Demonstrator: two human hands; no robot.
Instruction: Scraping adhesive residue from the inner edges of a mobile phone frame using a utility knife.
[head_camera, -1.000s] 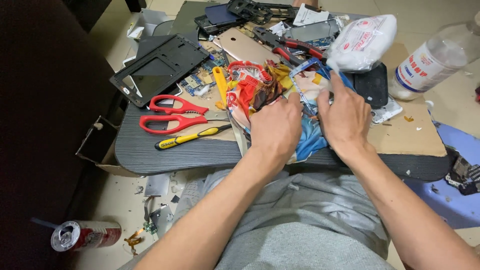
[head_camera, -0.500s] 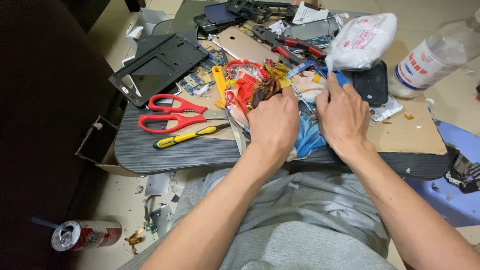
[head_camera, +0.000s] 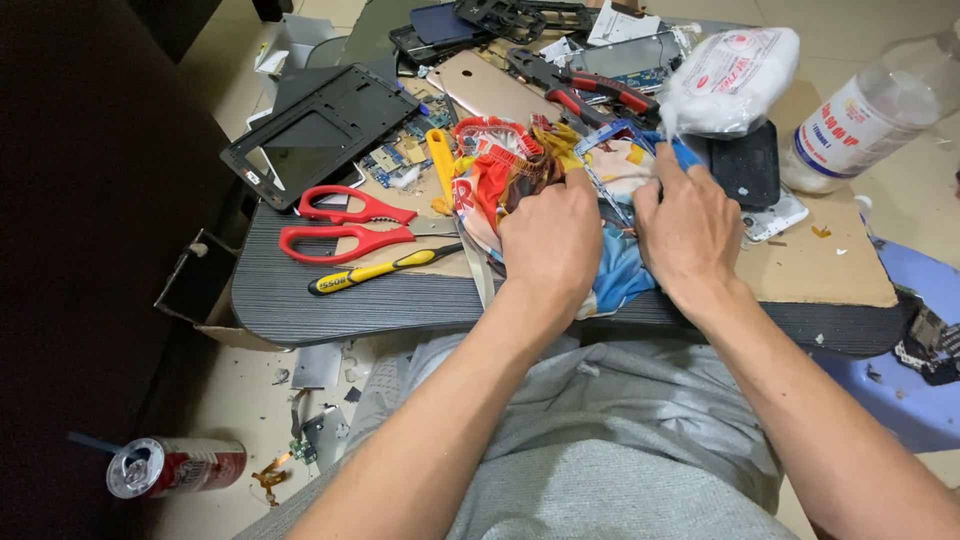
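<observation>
Two hands, left hand (head_camera: 552, 238) and right hand (head_camera: 690, 228), are pressed on a colourful cloth (head_camera: 610, 275); fingers curled, pinching its folds. Red scissors (head_camera: 345, 225) lie at nine o'clock on the worktop (head_camera: 350, 295).

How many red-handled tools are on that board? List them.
2. Red scissors lie at the board's left, beside the yellow screwdriver. Red-handled pliers lie at the back, near the white bag. Clutter may hide others.

Both hands rest side by side on a colourful cloth (head_camera: 610, 275) at the near edge of the dark tabletop (head_camera: 350, 300). The left hand (head_camera: 552, 238) and the right hand (head_camera: 690, 230) press their fingers down on it. Red scissors (head_camera: 345, 225) and a yellow screwdriver (head_camera: 385, 270) lie to the left.
</observation>
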